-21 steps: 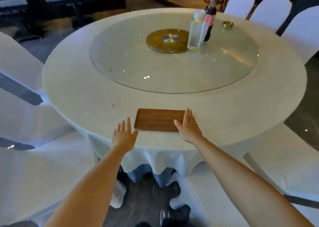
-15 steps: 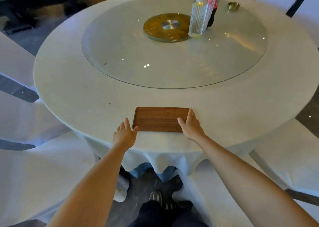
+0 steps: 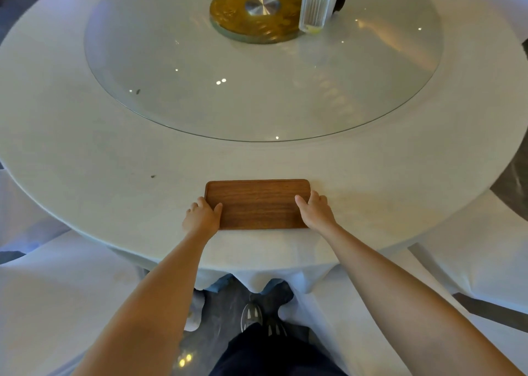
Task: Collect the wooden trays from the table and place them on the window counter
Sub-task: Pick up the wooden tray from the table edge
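Now both hands on wooden tray (image 3: 257,204), which lies flat on round surface (image 3: 85,158) near front edge, within easy reach. Left hand (image 3: 201,218) clamps left short end, thumb on top, fingers curled round edge. Right hand (image 3: 315,211) mirrors on right end. Two-end grip likely for level lift. Tray not yet clear of cloth. Window counter not in view.

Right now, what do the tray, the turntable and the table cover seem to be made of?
The tray looks like wood with a matte brown finish, showing lengthwise grain lines. The turntable seems to be clear glass: it mirrors light spots and the cover shows through. The table cover appears to be white cloth, hanging in folds at the edge.
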